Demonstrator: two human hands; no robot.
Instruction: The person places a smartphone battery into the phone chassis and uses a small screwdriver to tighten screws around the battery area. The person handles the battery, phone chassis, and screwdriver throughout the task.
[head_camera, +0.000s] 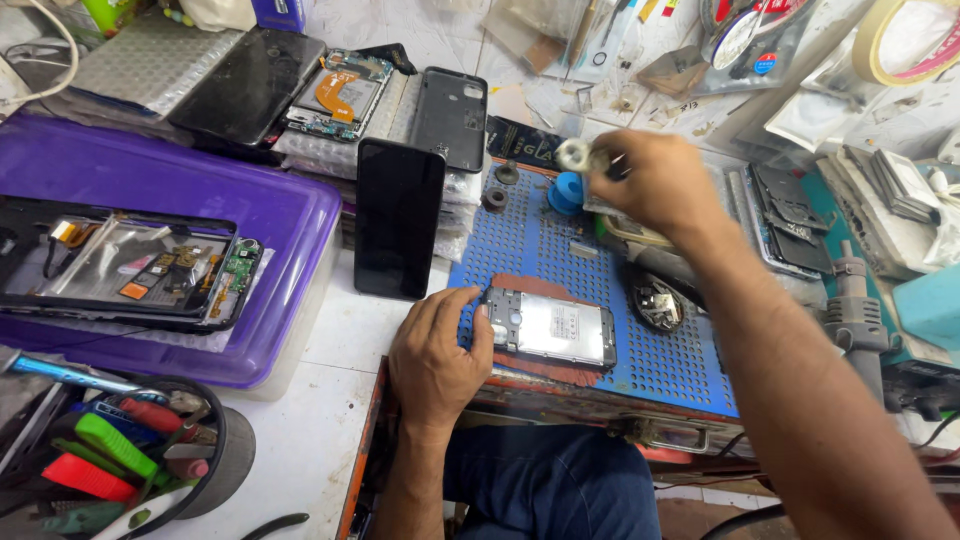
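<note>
My left hand (436, 352) rests on the near edge of the blue perforated mat (680, 365), its fingers holding the left end of an opened phone (552, 327) that lies there with a silver panel facing up. My right hand (652, 180) is raised over the back of the mat, blurred, and pinches a small whitish round object (574, 154) between its fingers. A blue spool (567, 190) stands just below that hand.
A black phone screen (399, 217) leans upright left of the mat. A purple bin lid (290, 225) carries a dismantled phone (130, 272). More phone parts (340, 92) lie behind. A cup of tools (120, 455) sits near left; a hot-air handle (852, 305) stands right.
</note>
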